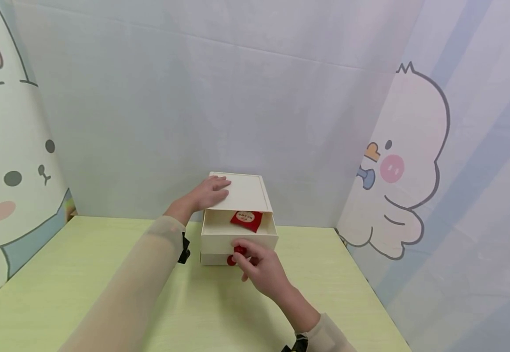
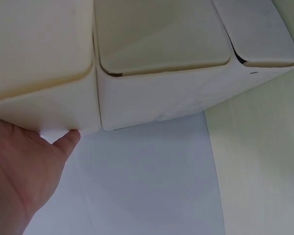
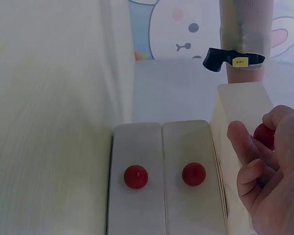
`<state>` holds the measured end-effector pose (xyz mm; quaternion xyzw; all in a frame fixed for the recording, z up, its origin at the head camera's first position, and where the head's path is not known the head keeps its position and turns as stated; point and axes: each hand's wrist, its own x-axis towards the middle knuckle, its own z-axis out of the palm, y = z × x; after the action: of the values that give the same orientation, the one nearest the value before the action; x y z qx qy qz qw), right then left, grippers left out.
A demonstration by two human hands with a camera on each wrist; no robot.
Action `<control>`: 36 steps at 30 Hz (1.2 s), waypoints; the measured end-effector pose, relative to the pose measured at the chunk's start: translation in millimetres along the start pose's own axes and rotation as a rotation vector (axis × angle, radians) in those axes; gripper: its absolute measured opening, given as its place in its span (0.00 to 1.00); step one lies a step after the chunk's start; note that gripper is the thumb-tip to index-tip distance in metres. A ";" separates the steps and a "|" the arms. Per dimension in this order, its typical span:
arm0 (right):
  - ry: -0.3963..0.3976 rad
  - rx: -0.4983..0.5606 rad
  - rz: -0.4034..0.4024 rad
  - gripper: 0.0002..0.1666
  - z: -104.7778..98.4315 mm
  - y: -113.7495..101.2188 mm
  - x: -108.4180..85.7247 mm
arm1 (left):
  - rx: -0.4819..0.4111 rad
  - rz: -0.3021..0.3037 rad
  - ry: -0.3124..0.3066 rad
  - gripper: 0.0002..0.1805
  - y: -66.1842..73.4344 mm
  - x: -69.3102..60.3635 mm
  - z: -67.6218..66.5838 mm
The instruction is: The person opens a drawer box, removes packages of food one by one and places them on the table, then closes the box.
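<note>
A small white drawer cabinet stands on the table against the back curtain. Its top drawer is pulled partway out, and a red packet with a pale printed label lies inside. My left hand rests on the cabinet's top with its fingers spread; in the left wrist view the thumb touches the side. With my right hand I pinch the top drawer's red round knob between thumb and fingers. Two lower drawers, closed, carry red knobs too.
The pale green tabletop extends to both sides and in front of the cabinet. A grey curtain hangs right behind it. Cartoon figures are printed on the side curtains. Black bands are worn at both wrists.
</note>
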<state>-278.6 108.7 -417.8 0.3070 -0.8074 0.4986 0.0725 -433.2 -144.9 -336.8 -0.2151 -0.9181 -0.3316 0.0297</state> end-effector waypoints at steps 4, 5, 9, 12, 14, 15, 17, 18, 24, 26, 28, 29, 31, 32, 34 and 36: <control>-0.010 0.001 -0.007 0.15 -0.9 -1.0 -2.2 | 0.005 0.002 0.004 0.34 0.2 0.2 0.3; -0.011 0.003 -0.009 0.15 -1.2 -1.3 -2.7 | 0.006 0.002 0.006 0.34 0.4 0.2 0.4; -0.016 0.002 -0.012 0.15 -1.8 -2.6 -4.4 | 0.005 0.003 0.011 0.34 0.8 -0.1 0.6; -0.017 -0.001 -0.013 0.15 -2.1 -3.1 -6.0 | -0.005 -0.002 0.010 0.34 1.6 -0.7 0.5; -0.018 -0.002 -0.012 0.14 -2.2 -3.5 -7.0 | -0.008 -0.005 0.009 0.34 2.0 -0.9 0.5; -0.018 -0.003 -0.011 0.14 -2.1 -3.7 -7.6 | -0.006 -0.006 0.010 0.34 2.1 -1.0 0.5; -0.018 -0.004 -0.007 0.14 -2.2 -4.0 -8.9 | -0.002 -0.006 0.012 0.34 2.2 -0.8 0.6; -0.018 -0.004 -0.005 0.14 -2.2 -4.2 -9.6 | 0.001 -0.004 0.014 0.34 2.3 -0.8 0.6; -0.023 -0.007 -0.011 0.14 -3.0 -5.1 -13.5 | 0.002 -0.002 0.009 0.34 4.0 -1.7 0.3; -0.027 -0.006 -0.014 0.14 -3.3 -5.6 -14.4 | 0.001 -0.003 0.007 0.33 4.1 -2.0 0.1; -0.030 -0.002 -0.016 0.14 -3.7 -6.2 -15.3 | 0.002 -0.002 0.004 0.33 4.2 -2.3 -0.2; -0.031 0.000 -0.016 0.13 -3.9 -6.5 -15.8 | 0.004 -0.001 0.004 0.33 4.2 -2.3 -0.3; -0.033 0.003 -0.019 0.13 -4.0 -7.3 -16.7 | 0.006 0.000 0.001 0.33 4.4 -2.5 -0.6; -0.033 0.004 -0.020 0.13 -4.1 -7.5 -17.1 | 0.007 -0.001 -0.001 0.33 4.2 -2.5 -0.6; -0.033 0.007 -0.024 0.13 -4.0 -8.0 -17.8 | 0.010 -0.002 -0.001 0.33 4.1 -2.4 -0.8; -0.033 0.012 -0.029 0.13 -3.8 -8.4 -18.4 | 0.010 -0.004 -0.002 0.33 3.9 -2.4 -1.0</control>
<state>-259.8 117.1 -417.3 0.3273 -0.8011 0.4970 0.0643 -429.4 -143.7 -334.2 -0.2133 -0.9202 -0.3271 0.0292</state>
